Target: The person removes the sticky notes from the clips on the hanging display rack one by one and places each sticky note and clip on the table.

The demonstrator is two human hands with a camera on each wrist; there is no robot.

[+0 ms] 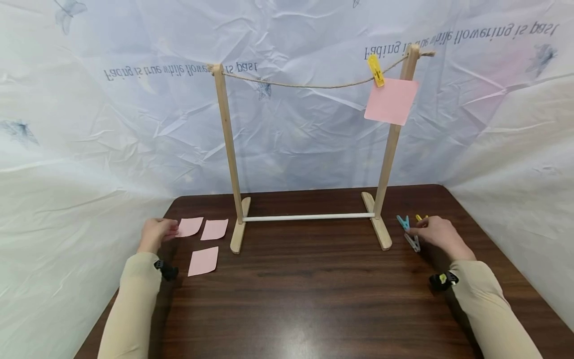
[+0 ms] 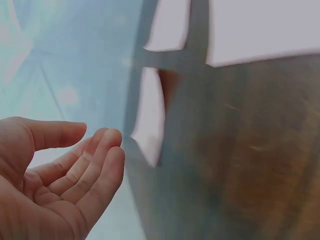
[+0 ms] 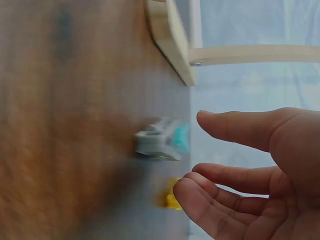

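Note:
My left hand [image 1: 157, 232] hovers by the leftmost pink paper square [image 1: 190, 227]. In the left wrist view its thumb and fingers stand apart, and the nearest paper [image 2: 150, 117] lies just beyond the fingertips. My right hand [image 1: 441, 237] is above several small clothespins at the right. A blue clothespin [image 1: 403, 222], a grey clothespin [image 1: 412, 243] and a yellow clothespin [image 1: 420, 218], partly hidden by the hand, lie there. The right wrist view shows a gap between thumb and fingers, with the grey clothespin [image 3: 159, 140] ahead of them.
Two more pink squares, one upper [image 1: 215, 229] and one lower [image 1: 204, 261], lie on the dark wooden table [image 1: 296, 284]. Behind stands a wooden frame [image 1: 229, 144] with a sagging cord [image 1: 309, 86]. A yellow clothespin [image 1: 376, 70] holds a pink square [image 1: 392, 101] at its right end.

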